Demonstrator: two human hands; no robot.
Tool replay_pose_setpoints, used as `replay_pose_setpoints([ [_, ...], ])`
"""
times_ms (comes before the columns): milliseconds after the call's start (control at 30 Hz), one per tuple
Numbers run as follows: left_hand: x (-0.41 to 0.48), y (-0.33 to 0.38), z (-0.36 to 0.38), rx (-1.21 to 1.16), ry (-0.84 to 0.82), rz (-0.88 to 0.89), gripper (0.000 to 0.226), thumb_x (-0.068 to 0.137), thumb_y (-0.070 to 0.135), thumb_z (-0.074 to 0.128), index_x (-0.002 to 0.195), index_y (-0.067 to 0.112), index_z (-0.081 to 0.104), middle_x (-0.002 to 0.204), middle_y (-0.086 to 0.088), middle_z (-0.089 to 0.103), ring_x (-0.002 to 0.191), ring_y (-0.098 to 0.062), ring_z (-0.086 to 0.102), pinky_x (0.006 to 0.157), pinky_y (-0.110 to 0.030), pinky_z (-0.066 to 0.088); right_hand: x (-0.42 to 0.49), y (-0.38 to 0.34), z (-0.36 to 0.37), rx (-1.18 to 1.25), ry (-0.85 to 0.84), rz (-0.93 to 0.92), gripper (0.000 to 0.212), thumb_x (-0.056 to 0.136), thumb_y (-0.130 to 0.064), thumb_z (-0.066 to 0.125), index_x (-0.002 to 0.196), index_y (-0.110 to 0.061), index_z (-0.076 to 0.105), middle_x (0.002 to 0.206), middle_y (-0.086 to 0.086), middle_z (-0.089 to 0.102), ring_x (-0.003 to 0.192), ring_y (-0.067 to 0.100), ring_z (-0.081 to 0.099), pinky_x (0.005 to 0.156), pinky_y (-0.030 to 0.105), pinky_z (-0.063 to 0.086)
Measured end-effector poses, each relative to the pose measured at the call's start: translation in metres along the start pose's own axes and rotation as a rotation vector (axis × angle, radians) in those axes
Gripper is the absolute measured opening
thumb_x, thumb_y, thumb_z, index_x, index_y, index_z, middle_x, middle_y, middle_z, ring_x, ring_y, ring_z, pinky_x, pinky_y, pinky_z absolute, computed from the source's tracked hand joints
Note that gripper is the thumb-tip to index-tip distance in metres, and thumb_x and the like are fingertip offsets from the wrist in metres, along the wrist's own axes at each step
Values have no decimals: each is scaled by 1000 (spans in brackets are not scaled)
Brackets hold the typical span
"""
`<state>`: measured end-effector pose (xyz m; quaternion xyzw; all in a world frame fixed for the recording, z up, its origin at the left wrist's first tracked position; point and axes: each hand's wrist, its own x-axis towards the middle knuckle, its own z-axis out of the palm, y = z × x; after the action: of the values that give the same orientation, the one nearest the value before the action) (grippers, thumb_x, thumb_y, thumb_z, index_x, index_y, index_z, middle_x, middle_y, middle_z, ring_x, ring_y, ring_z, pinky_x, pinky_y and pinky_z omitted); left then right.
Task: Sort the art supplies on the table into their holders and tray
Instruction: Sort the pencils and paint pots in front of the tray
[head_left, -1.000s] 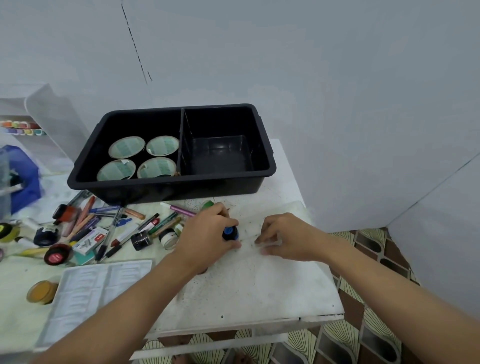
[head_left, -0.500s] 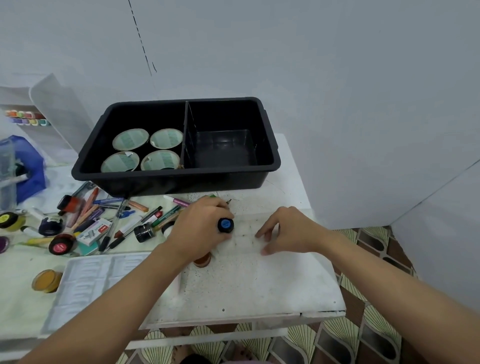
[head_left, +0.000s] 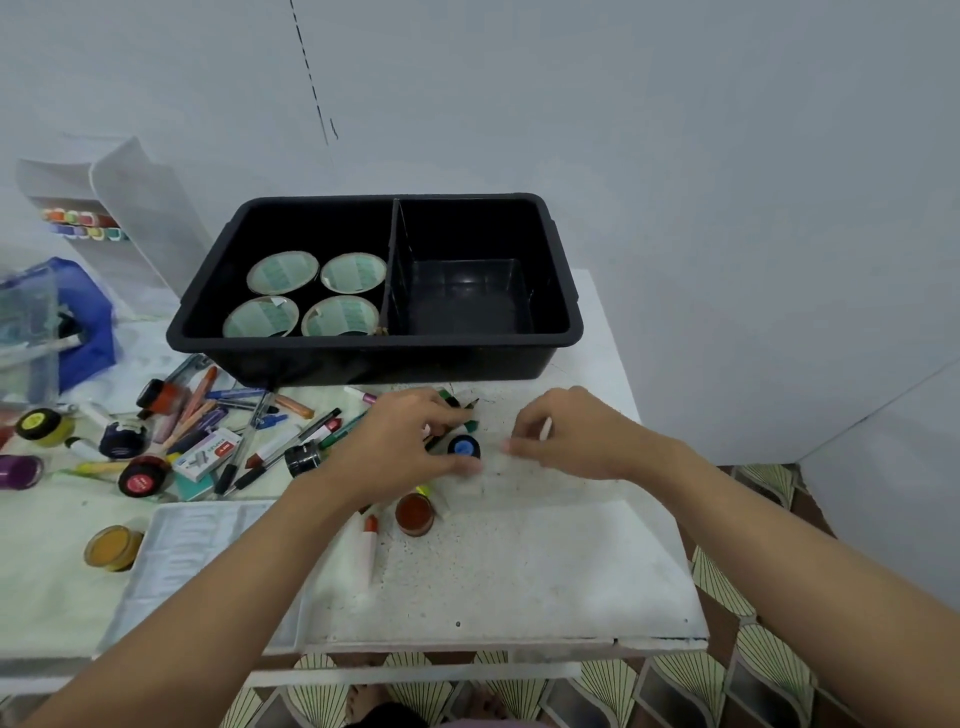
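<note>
sorting has barely begun, i judge: the four paper cups (head_left: 283, 270) in the left half of the black bin (head_left: 374, 358) show no pens inside, and the pile of pens (head_left: 249, 436) lies in front of the bin's left end. in front of the bin's middle, the left hand (head_left: 395, 447) curls fingers and thumb round a blue-lidded jar (head_left: 464, 447). the right hand (head_left: 576, 441), in front of the bin's right half, has bent fingers; whether it holds anything i cannot tell. the table (head_left: 545, 582) offers room nearer the person, but its right edge runs just past the bin.
</note>
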<state>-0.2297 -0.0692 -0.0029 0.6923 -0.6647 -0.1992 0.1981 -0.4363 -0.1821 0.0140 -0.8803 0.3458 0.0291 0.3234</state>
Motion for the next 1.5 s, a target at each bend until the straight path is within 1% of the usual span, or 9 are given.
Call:
replay_pose_setpoints([
  [100,-6,-19,-22,-110,223,-55,28,84,34,79,111,30,74,94,16,64,83,2,61,73,-15,51,18,-14,3,4,245,-105,18,97,-34,61,94,-20,72,91,-9,69,80,6,62,80,34,56],
  [200,-11,-39,-36,-38,271,-112,14,88,20,75,100,25,77,89,12,67,81,0,63,74,-21,53,42,-26,13,-107,302,-219,21,99,-25,55,113,-20,69,105,-1,68,93,16,63,83,37,54],
  [367,-18,-50,-29,95,159,-56,11,88,36,73,94,28,78,89,9,68,80,-8,63,73,-28,51,68,-44,32,-297,296,-223,36,99,-39,53,131,-24,60,114,3,69,101,25,65,78,40,56],
  [467,-17,-50,-19,109,128,5,15,85,45,74,86,30,77,83,13,64,77,-5,58,70,-26,48,76,-47,36,-378,279,-178,31,98,-45,55,117,-23,65,100,2,71,92,25,67,70,37,56],
  [767,-10,-54,-7,149,51,32,22,84,50,72,96,32,76,93,13,64,88,-8,59,79,-34,53,59,-38,34,-106,403,-367,34,89,-25,69,122,-19,65,105,-1,69,92,18,65,80,37,55],
  [933,-8,-51,-8,103,58,31,17,85,47,72,93,32,75,86,17,62,79,-2,58,73,-29,53,29,-25,17,-40,293,-404,30,87,-27,71,110,-29,51,94,-12,61,81,15,60,72,34,53],
  [1100,-7,-40,-8,-32,102,15,19,88,50,70,100,36,73,86,15,61,80,-1,58,70,-25,51,10,-1,15,-98,314,-339,21,81,-27,70,102,-21,68,95,-12,57,85,8,54,72,19,45],
  [1267,-7,-24,8,4,17,39,50,87,61,64,132,40,59,106,15,55,96,-1,54,83,-25,50,6,3,29,-73,319,-378,27,84,-27,76,109,-18,71,97,-9,61,86,7,56,77,21,50],
  [1500,-6,-15,20,50,66,54,44,88,55,66,127,35,66,104,13,59,98,-6,53,84,-30,48,3,4,31,-67,247,-402,29,84,-27,77,113,-22,74,99,-10,62,87,7,57,78,18,51],
])
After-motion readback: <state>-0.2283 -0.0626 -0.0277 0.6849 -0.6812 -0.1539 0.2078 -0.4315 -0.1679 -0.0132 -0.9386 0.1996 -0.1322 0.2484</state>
